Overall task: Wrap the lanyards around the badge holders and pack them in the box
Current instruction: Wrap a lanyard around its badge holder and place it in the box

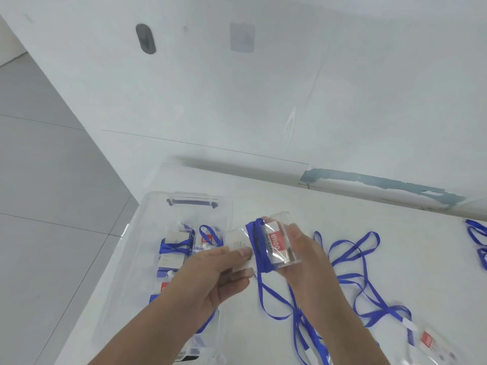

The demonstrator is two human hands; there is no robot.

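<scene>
Up above the table [342,214], the clear holder [259,242], its red label reading "UHOO" over "PVC CARD", has blue lanyard [257,246] wound round its middle. Left hand [210,272] pinches its left end; right hand [307,255] grips the right end, beside the box [147,233].

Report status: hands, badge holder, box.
Left hand and right hand both grip the badge holder. Blue lanyard partly wrapped, tail trailing to table. Box open, wrapped holders inside. Loose lanyards beside.
</scene>
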